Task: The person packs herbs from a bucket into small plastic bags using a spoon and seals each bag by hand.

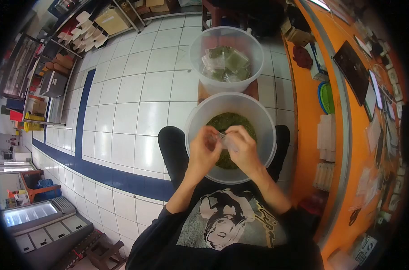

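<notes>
Over the near tub, my left hand (206, 146) and my right hand (241, 146) pinch a small clear plastic bag (228, 143) between them. The bag looks crumpled, and my fingers hide part of it; I cannot tell whether anything is inside. Below the hands, loose green shredded material (231, 120) covers the bottom of the white translucent tub (267, 130), which stands between my knees. Just beyond it, a second white tub (196, 54) holds several flat clear packets (236, 60) filled with green stuff.
White floor tiles (119, 117) with a blue stripe (119, 180) lie to the left. An orange counter (310, 94) runs along the right, with stacked white packs (326, 137), a green lid (326, 96) and a laptop (352, 72). Shelving (56, 101) stands at far left.
</notes>
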### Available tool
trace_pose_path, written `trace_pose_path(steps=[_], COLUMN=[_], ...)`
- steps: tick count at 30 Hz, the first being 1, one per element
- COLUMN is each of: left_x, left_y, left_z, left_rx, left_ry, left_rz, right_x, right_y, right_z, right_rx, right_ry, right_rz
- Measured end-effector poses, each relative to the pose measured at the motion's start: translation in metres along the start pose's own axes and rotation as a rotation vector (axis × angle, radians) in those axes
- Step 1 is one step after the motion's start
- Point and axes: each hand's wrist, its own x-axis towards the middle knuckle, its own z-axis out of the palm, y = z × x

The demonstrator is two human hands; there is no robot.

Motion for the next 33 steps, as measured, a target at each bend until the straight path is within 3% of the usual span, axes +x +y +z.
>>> trace_pose_path(steps=[1,3,4,6,9,11,13,15,17,19,23,25,29,31,33], left_x=[0.002,0.008,0.011,0.016,0.021,0.027,0.028,0.028,0.025,0.018,0.0,-0.006,-0.003,-0.004,-0.002], left_y=[0.005,0.018,0.023,0.03,0.033,0.029,0.026,0.024,0.021,0.019,0.013,0.009,0.004,0.009,0.01], left_z=[-0.003,-0.013,-0.016,-0.021,-0.032,-0.042,-0.053,-0.066,-0.079,-0.09,-0.108,-0.117,-0.129,-0.129,-0.127], left_rx=[-0.001,0.288,0.288,0.475,0.68,0.656,0.63,0.523,0.463,0.406,0.243,0.153,0.189,0.189,0.185], left_ry=[0.0,-0.019,-0.015,-0.045,-0.159,-0.139,-0.114,0.106,0.148,0.189,0.268,0.298,0.27,0.23,0.193], left_rz=[0.0,0.051,0.049,0.485,0.639,0.634,0.625,0.458,0.449,0.439,0.348,0.394,0.47,0.437,0.406], right_x=[0.001,0.013,0.02,0.034,0.057,0.066,0.08,0.094,0.093,0.08,0.06,0.058,0.066,0.068,0.069], right_y=[0.002,0.007,0.007,0.006,0.0,-0.005,0.005,0.026,0.07,0.114,0.138,0.139,0.129,0.109,0.101], right_z=[0.001,-0.003,-0.005,-0.011,-0.014,-0.01,-0.004,0.011,0.041,0.077,0.112,0.121,0.104,0.094,0.09], right_rx=[-0.022,-0.04,-0.038,-0.035,0.063,0.123,0.106,0.091,-0.123,-0.555,-0.761,-0.901,-0.803,-0.532,-0.36], right_ry=[-0.134,-0.187,-0.252,-0.318,-0.424,-0.39,-0.322,-0.258,-0.608,-0.877,-1.064,-1.118,-1.174,-0.875,-0.775], right_rz=[-0.049,-0.076,-0.069,-0.06,-0.096,-0.171,-0.094,-0.028,-0.056,-0.097,-0.172,-0.094,-0.037,0.024,0.004])
